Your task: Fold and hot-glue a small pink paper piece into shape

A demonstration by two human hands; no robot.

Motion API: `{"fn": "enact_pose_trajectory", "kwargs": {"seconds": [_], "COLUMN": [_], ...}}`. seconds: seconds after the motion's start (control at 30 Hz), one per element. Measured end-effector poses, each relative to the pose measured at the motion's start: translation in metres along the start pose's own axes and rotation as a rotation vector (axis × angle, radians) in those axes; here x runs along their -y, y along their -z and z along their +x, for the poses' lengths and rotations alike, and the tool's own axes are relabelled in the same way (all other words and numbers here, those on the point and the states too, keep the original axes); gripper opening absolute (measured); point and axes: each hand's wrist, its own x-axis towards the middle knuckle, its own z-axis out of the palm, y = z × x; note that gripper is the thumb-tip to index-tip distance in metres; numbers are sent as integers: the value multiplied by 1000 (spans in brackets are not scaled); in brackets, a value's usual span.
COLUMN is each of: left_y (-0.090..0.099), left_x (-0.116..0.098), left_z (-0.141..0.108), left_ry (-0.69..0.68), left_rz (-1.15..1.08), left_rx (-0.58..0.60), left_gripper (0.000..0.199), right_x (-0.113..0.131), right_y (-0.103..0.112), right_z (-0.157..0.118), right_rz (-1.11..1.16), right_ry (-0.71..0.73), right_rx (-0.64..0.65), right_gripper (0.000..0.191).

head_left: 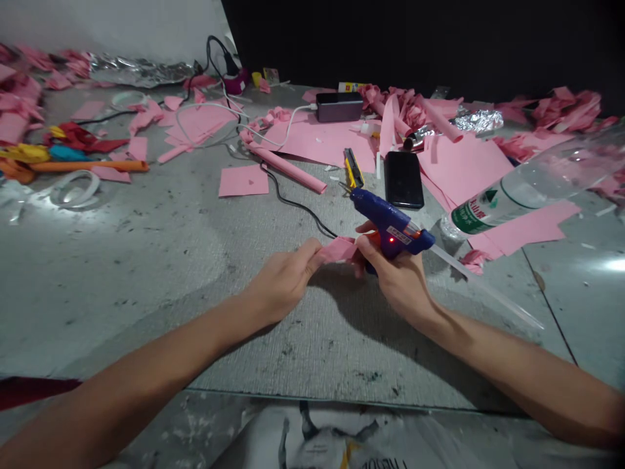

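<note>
The left hand's [280, 280] thumb and fingers are closed in a pinch on the near-left end of a small folded pink paper piece [338, 249], which spans the gap between the two hands just left of the hot glue gun [390, 225]. The right hand [403, 280] curls round the glue gun's handle, its thumb meeting the right end of that paper beside the orange trigger; how its hidden fingers lie under the grip cannot be told. The glue gun's red light is lit, its nozzle points left and away from the person, and a translucent glue stick [488, 286] runs out of its back toward the right. Just beyond the glue gun's nozzle lies a yellow utility knife [352, 168], and behind the gun's body a black smartphone [403, 180]. Left of the gun and farther off are a rolled pink paper tube [293, 170] and a flat pink rectangle [243, 180]. To the glue gun's right, a clear plastic bottle [517, 189] with a green and white label lies tilted over pink sheets [463, 166]. Farthest behind the gun sits a dark power bank [339, 107] with a white cable plugged in.
</note>
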Motion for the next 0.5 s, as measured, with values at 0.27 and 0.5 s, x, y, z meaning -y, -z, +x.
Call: {"fn": "enact_pose_trajectory", "kwargs": {"seconds": [0.27,0.5], "left_y": [-3,-9], "left_x": [-2,0], "left_z": [-1,-2], "left_ry": [-4,-48], "left_rz": [-39,84], "left_rx": [-29,9], "left_gripper": [36,35], "right_x": [2,-1], "right_y": [6,-5], "right_z": [1,-3], "right_rz": [-88,49], "right_ry": [65,-24], "right_rx": [45,25], "right_gripper": [45,44]}}
